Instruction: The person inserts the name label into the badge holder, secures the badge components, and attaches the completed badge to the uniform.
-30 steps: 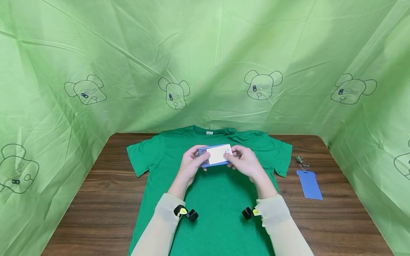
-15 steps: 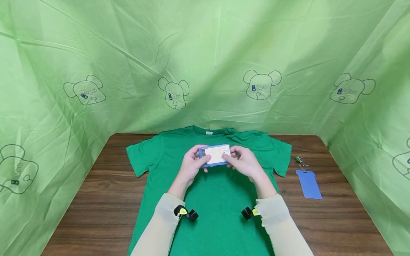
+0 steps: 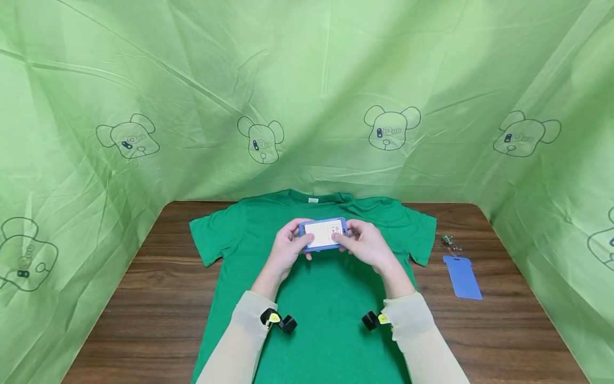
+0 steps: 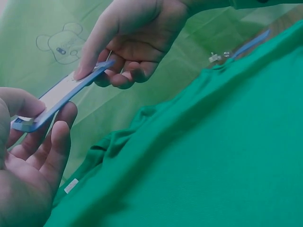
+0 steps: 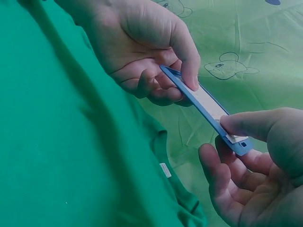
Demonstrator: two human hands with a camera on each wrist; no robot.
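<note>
A blue badge holder frame [image 3: 325, 248] is held level over the green T-shirt by both hands, one at each short end. Inside its rim lies a white ID card [image 3: 322, 232] with printing near the right end. My left hand [image 3: 286, 245] pinches the left end, thumb on the card and fingers beneath. On the other end my right hand [image 3: 367, 243] has its thumb pressed on the card's printed part, fingers under the frame. In the right wrist view the card [image 5: 208, 105] sits within the blue rim, its near end slightly raised close to the slot.
The green T-shirt [image 3: 318, 320] is spread flat on the brown wooden table [image 3: 158, 309]. To the right lie a flat blue slotted panel [image 3: 463, 277] and a small clip with clear and green parts [image 3: 450, 242]. Green cloth walls [image 3: 307, 69] enclose the back and sides.
The white card has slid left within the blue frame, covering the gap at the left end and baring the frame's right end with its slot. Both hands stay nearly in place.
</note>
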